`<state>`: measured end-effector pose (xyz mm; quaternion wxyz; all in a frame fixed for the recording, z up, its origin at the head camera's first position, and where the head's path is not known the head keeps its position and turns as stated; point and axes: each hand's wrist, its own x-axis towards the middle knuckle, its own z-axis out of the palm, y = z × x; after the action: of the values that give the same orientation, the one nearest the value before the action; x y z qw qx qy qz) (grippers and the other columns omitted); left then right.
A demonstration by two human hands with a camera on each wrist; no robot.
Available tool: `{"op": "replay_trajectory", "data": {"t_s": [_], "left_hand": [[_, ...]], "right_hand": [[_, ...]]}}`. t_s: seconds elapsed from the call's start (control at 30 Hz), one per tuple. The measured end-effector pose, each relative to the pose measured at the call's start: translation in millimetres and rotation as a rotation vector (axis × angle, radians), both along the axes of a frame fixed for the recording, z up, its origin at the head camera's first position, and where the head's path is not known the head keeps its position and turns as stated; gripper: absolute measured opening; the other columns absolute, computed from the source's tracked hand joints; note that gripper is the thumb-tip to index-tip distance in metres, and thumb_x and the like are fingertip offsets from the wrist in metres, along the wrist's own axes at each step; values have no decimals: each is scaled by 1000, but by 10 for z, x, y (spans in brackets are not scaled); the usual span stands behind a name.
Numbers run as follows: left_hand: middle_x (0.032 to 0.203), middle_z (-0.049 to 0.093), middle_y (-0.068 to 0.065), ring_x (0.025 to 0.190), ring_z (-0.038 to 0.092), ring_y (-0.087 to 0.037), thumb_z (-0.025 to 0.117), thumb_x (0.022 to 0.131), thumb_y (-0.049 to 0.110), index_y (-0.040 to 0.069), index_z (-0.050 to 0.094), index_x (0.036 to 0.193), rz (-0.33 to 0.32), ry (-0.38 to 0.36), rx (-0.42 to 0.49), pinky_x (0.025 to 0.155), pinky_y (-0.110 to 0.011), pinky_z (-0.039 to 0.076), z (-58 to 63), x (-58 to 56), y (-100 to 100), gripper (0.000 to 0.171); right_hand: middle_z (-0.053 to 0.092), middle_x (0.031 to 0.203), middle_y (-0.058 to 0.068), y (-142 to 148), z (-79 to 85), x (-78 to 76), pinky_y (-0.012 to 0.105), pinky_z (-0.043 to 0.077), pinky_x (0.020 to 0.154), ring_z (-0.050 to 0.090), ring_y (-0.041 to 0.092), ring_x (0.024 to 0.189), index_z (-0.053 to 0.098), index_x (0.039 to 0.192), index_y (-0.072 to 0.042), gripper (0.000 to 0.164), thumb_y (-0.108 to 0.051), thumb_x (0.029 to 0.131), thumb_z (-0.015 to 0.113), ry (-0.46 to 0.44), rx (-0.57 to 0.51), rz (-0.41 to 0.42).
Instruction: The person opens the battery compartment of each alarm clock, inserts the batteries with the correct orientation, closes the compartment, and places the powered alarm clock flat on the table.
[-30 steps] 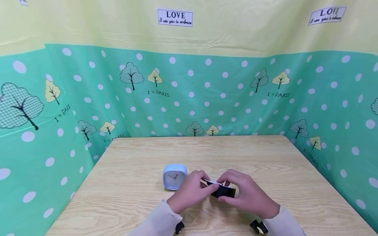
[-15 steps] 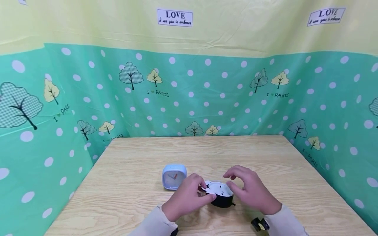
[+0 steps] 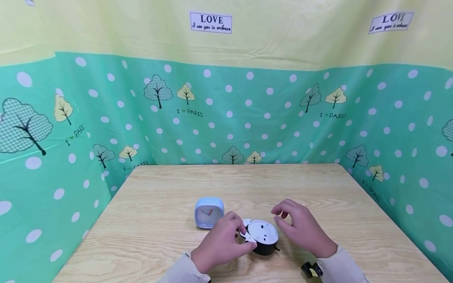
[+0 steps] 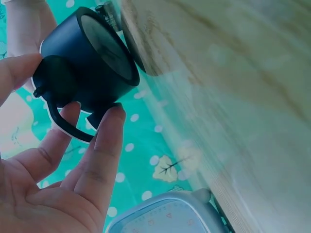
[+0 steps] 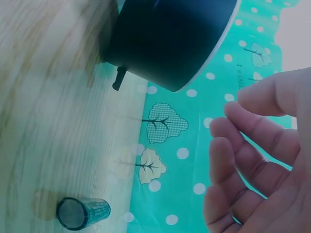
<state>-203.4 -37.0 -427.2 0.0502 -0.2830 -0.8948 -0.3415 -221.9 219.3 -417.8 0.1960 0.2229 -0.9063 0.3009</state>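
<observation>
Black clock [image 3: 263,237], back upward and low at the table's [image 3: 170,188] near side, is pinched at its handle end by my left hand [image 3: 223,243]; I'd keep that light and level so its feet don't catch. My right hand [image 3: 301,226] holds nothing, fingers loosely bent, just beside it. Blue clock [image 3: 209,212] limits leftward swing; a small cylinder [image 5: 82,213] shows in the right wrist view.

Bright, even head view; dimmer, hazy wrist views
</observation>
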Motion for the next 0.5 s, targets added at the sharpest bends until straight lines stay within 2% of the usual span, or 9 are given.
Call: {"op": "replay_trajectory", "data": {"t_s": [0.23, 0.5], "left_hand": [[94, 50, 10, 80, 52, -9, 79, 69, 51, 22, 60, 78, 11, 12, 4, 68, -16, 44, 2, 23, 3, 35], [93, 47, 11, 82, 47, -3, 80, 66, 53, 24, 62, 74, 16, -20, -30, 71, -17, 44, -13, 26, 1, 35]], "right_hand": [[60, 89, -17, 1, -54, -14, 25, 48, 65, 55, 6, 77, 64, 85, -32, 15, -20, 82, 72, -86, 31, -26], [56, 84, -20, -27, -53, 7, 20, 44, 64, 52, 4, 75, 59, 77, -38, 17, -28, 82, 72, -167, 108, -61]]}}
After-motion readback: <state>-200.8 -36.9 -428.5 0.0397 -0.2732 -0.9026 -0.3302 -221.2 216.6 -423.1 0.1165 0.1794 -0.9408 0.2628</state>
